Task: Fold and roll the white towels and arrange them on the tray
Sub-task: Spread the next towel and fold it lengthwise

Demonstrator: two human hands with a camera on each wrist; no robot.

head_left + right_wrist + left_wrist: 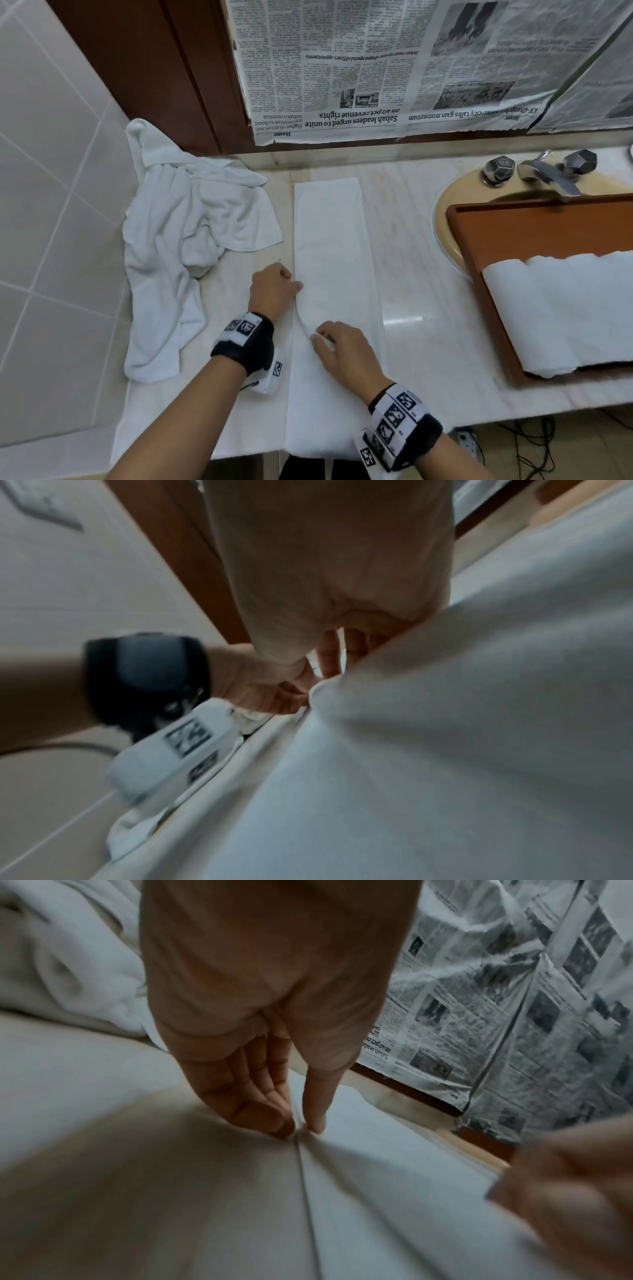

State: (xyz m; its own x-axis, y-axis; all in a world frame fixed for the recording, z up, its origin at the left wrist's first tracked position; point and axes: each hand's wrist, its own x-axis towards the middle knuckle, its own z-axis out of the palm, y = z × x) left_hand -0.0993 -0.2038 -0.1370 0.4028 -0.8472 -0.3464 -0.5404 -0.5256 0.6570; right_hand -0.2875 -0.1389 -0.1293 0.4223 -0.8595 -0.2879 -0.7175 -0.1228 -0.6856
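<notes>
My left hand (274,286) is down on the left edge of the folded towel (334,240), fingers curled and thumb tip meeting them right at the fold — from the wrist view the fingertips (274,1121) pinch the cloth where it creases. My right hand (342,353) sits nearer to me on the same long strip, fingers bent and gripping a raised ridge of the fabric. The strip lies lengthwise on the marble tabletop (411,274), running from the back wall to the front edge, where its near end hangs over. To the left, a crumpled heap of white towels (185,233) slumps against the tiled wall. To the right, the wooden tray (520,233) rests over the sink (445,212) — rolled towels (565,308) lie side by side in it, touching.
</notes>
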